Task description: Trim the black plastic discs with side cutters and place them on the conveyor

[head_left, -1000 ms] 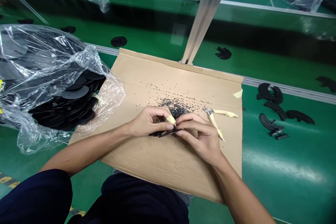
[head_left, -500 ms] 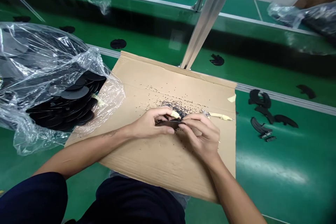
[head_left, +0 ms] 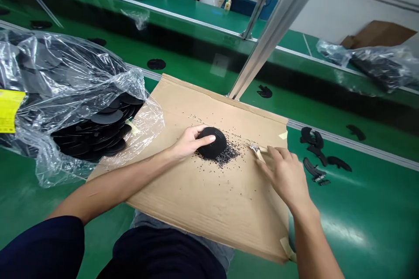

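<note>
Left hand [head_left: 186, 144] curled over black disc [head_left: 212, 143], which sits at the far-left side of the black granule pile [head_left: 226, 156], mid cardboard sheet [head_left: 209, 104]. Right hand [head_left: 284, 175] at cream-handled pliers [head_left: 255, 148], grip unclear. Risk: disc sliding spreads granules toward sheet edges. Open cardboard near side; plastic bag [head_left: 81, 78] crowds left.

Factory workshop, long green workbenches [head_left: 369, 209]

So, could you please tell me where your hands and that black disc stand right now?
Left hand gripping round black disc on cardboard sheet. Right hand at pliers with taped handles. Black crumbs heaped beside the disc.
</note>
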Motion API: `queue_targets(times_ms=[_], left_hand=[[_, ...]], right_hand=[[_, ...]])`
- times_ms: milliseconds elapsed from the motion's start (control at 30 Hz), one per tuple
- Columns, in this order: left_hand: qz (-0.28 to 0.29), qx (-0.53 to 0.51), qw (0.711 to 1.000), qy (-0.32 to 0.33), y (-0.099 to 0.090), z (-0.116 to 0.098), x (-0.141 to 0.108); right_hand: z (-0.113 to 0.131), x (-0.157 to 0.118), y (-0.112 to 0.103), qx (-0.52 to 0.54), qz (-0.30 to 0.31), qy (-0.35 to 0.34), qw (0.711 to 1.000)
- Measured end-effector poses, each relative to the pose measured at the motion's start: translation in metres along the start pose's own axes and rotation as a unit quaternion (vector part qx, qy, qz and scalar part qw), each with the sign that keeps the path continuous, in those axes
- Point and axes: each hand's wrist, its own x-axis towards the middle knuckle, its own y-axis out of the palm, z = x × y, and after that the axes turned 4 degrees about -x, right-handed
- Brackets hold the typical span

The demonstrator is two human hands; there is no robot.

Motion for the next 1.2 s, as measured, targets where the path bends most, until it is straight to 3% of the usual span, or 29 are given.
queue_targets(times_ms=[133,233,400,533,767,1200], left_hand=[[0.014,0.024,0.999,0.028,0.001,0.000,-0.002],[0.030,0.056,0.997,0.047,0.000,0.000,-0.002],[0.058,0.082,0.992,0.076,0.000,0.001,-0.005],[0.080,0.094,0.990,0.071,0.002,0.001,-0.009],[0.086,0.117,0.987,0.068,0.003,-0.001,-0.014],[0.094,0.136,0.982,0.094,0.003,0.000,-0.014]], right_hand=[[0.028,0.022,-0.012,0.144,-0.066,-0.025,0.987],[0.048,0.031,-0.007,0.221,-0.094,-0.017,0.971],[0.063,0.022,0.012,0.331,-0.095,-0.040,0.938],[0.062,0.011,0.012,0.396,-0.097,-0.041,0.912],[0.059,0.009,0.012,0.400,-0.105,-0.107,0.904],[0.055,0.008,0.010,0.358,-0.121,-0.120,0.918]])
